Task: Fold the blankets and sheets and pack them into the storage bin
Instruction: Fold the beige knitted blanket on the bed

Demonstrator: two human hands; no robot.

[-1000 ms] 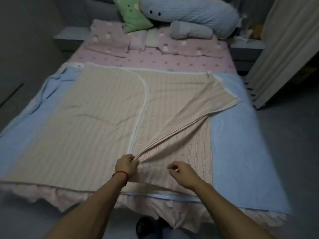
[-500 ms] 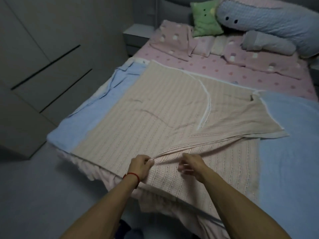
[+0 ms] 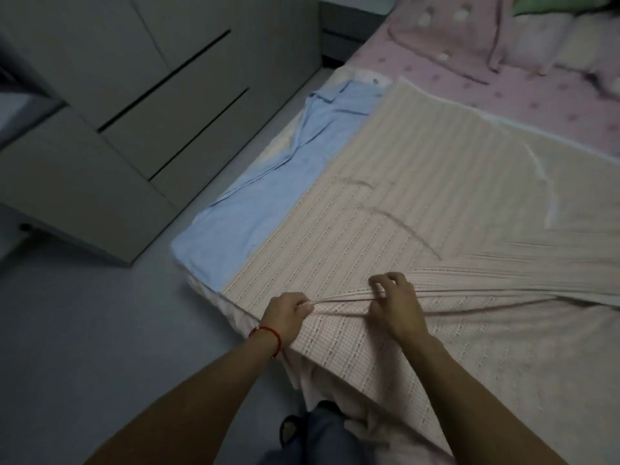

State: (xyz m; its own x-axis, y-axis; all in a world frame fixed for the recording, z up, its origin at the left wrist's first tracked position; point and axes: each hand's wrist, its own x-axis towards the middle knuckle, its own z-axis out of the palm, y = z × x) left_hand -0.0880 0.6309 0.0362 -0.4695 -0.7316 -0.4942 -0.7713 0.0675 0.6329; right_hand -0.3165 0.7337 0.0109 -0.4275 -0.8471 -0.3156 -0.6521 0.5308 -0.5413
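Note:
A beige-pink ribbed blanket lies spread over the bed, with one flap folded across it and drawn toward the near left corner. My left hand pinches the corner of that flap at the bed's near edge. Just to its right, my right hand has its fingers curled over the stretched edge of the same flap. Under the blanket lies a light blue sheet, showing along the bed's left side. No storage bin is in view.
A grey wardrobe with drawers stands left of the bed across a strip of grey floor. A pink dotted sheet and pillows cover the head of the bed. A grey bedside table is at the top.
The view has swung left toward the wardrobe. Both hands have carried the flap's corner leftward to the bed's near left corner, and my right hand now lies on the stretched edge.

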